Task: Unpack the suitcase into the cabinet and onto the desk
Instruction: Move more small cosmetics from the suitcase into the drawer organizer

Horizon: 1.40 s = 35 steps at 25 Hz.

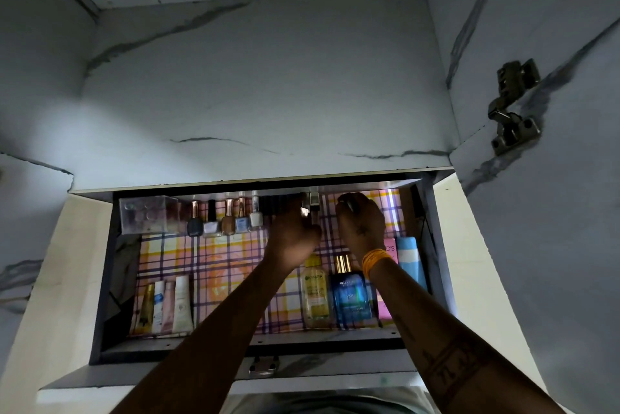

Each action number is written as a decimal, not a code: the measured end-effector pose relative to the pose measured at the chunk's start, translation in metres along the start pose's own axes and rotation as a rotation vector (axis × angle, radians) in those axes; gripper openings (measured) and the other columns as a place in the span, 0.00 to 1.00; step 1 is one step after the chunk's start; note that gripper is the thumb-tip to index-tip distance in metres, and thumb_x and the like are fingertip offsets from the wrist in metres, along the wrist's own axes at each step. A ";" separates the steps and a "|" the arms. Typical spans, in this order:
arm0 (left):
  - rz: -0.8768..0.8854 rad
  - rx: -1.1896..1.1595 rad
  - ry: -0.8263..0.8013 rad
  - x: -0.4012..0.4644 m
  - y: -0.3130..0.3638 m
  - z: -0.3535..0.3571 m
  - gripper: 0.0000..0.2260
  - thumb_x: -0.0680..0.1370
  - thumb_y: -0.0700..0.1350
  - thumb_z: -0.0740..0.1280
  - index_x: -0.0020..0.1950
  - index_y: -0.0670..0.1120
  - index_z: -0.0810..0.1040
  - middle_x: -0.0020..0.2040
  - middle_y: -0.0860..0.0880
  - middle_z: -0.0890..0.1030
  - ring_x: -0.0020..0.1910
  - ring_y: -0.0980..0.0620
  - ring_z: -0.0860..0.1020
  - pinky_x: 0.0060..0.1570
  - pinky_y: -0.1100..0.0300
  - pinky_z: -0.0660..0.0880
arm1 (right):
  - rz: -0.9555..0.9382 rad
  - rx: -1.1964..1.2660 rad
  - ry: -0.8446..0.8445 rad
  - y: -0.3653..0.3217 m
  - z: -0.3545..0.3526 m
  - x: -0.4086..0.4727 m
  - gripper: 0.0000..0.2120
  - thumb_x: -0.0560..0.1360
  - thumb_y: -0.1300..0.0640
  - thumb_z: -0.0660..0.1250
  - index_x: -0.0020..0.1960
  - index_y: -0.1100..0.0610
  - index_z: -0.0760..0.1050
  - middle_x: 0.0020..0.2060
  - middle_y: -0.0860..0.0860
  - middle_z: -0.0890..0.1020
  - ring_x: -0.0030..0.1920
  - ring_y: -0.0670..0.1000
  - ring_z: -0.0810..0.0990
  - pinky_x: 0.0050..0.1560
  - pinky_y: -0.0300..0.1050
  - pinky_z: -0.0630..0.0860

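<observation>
Both forearms reach into the open plaid-lined grey drawer [416, 343]. Left hand [295, 232] grips a small upright metallic bottle [313, 204]; right hand [360, 222] curls (hold unclear). Five upright nail-polish bottles [228, 221] stand behind.

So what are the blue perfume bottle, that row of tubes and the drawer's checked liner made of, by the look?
Blue perfume bottle: likely glass, glossy and see-through, with a shiny gold metallic cap. Tubes: probably soft plastic, matte, flattened at the crimped ends. Checked liner: looks like thin paper or plastic sheet, lying flat with a slight sheen; I cannot tell which.

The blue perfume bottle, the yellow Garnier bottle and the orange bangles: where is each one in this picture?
blue perfume bottle [352, 299]: head view, on its blue glass body.
yellow Garnier bottle [314, 293]: head view, on its clear yellow body.
orange bangles [375, 259]: head view, on the stack around the right wrist.
</observation>
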State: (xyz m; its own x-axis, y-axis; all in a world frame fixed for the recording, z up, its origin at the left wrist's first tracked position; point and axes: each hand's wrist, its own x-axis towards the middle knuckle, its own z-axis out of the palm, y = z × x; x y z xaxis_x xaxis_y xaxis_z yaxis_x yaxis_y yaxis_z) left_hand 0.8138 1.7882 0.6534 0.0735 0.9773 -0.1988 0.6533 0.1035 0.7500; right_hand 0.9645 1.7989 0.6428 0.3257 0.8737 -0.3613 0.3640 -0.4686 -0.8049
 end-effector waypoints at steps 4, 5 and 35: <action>-0.045 0.026 0.054 0.003 0.022 0.027 0.34 0.70 0.29 0.67 0.77 0.40 0.70 0.65 0.40 0.80 0.59 0.39 0.81 0.49 0.62 0.73 | -0.103 -0.201 0.034 0.002 -0.014 0.002 0.13 0.74 0.55 0.72 0.58 0.56 0.83 0.51 0.56 0.86 0.53 0.58 0.84 0.53 0.44 0.78; -0.037 0.034 0.067 0.000 0.029 0.032 0.33 0.71 0.30 0.68 0.77 0.42 0.70 0.63 0.41 0.81 0.59 0.41 0.81 0.48 0.62 0.73 | -0.120 -0.248 0.043 0.001 -0.016 0.004 0.14 0.74 0.55 0.73 0.59 0.57 0.82 0.51 0.56 0.87 0.53 0.58 0.85 0.51 0.43 0.77; 0.124 0.665 -0.006 -0.003 0.016 0.028 0.19 0.71 0.38 0.74 0.62 0.43 0.80 0.57 0.41 0.79 0.46 0.39 0.83 0.31 0.55 0.77 | -0.165 -0.244 -0.097 0.002 -0.012 0.001 0.07 0.77 0.60 0.70 0.54 0.58 0.84 0.46 0.55 0.87 0.48 0.56 0.85 0.45 0.40 0.73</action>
State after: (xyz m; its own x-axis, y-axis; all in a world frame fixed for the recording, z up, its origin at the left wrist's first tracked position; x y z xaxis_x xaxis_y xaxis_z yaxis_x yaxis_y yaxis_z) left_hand 0.8452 1.7815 0.6482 0.1809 0.9733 -0.1413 0.9642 -0.1472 0.2204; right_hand 0.9761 1.7971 0.6463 0.1641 0.9434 -0.2881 0.6076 -0.3267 -0.7239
